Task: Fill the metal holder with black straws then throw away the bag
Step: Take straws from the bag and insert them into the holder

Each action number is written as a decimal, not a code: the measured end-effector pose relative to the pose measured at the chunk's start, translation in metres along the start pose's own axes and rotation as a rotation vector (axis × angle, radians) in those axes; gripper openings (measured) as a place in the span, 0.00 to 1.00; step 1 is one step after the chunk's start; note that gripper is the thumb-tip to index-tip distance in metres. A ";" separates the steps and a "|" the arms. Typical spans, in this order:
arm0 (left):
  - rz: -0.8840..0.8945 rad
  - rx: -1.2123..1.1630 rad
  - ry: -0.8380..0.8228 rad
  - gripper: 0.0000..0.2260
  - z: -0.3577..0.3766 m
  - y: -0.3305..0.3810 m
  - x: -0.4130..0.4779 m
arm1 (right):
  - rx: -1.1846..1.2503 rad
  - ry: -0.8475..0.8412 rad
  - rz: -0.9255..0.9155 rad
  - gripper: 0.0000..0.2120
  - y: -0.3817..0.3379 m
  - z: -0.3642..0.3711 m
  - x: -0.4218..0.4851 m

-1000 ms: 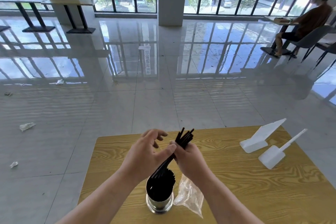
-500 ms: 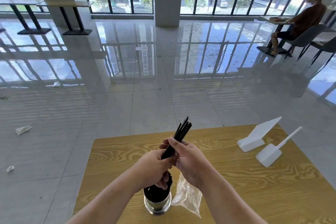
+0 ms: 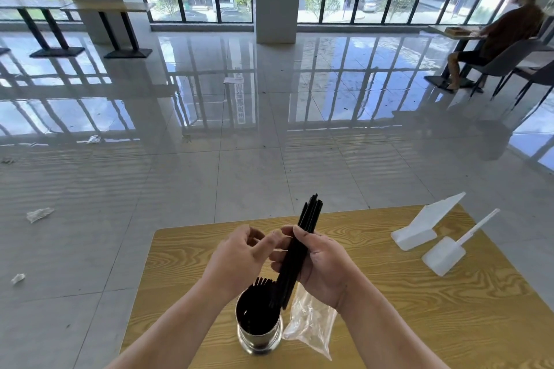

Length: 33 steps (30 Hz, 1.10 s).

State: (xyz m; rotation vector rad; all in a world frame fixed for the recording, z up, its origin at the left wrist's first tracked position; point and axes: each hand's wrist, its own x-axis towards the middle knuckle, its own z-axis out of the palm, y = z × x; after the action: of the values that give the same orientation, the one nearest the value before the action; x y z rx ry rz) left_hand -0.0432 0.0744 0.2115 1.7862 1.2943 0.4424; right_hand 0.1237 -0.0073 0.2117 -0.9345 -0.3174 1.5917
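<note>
While your right hand (image 3: 322,266) grips black straws (image 3: 299,249) above the wooden desk (image 3: 419,308), your left hand (image 3: 239,257) curls loosely open beside it, glossy tiled floor (image 3: 239,174) beyond.

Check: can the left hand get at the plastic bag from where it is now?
Probably not directly. The plastic bag lies right of the metal holder, under the right hand and its straw bundle. The left hand would have to cross over both.

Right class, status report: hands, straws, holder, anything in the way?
Right hand gripping straw bundle above holder. Left hand open beside it. Bag lying against holder, not blocking.
</note>
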 end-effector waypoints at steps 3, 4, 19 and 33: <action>-0.069 -0.351 -0.259 0.27 -0.003 0.010 0.003 | -0.056 -0.169 0.085 0.19 0.001 0.001 -0.004; -0.081 -0.458 -0.369 0.24 -0.004 0.014 0.002 | -0.079 -0.213 0.107 0.18 0.001 0.002 -0.005; -0.112 -0.575 -0.214 0.12 -0.003 0.010 0.006 | -0.171 -0.187 0.143 0.18 0.018 0.005 -0.006; -0.098 -0.536 -0.230 0.08 -0.004 0.002 0.017 | -0.171 -0.060 0.103 0.15 0.021 -0.002 -0.002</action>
State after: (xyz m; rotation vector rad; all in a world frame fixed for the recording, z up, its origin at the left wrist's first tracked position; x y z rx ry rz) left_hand -0.0381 0.0914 0.2122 1.2771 0.9816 0.4616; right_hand 0.1104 -0.0155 0.1975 -1.0493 -0.4598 1.7091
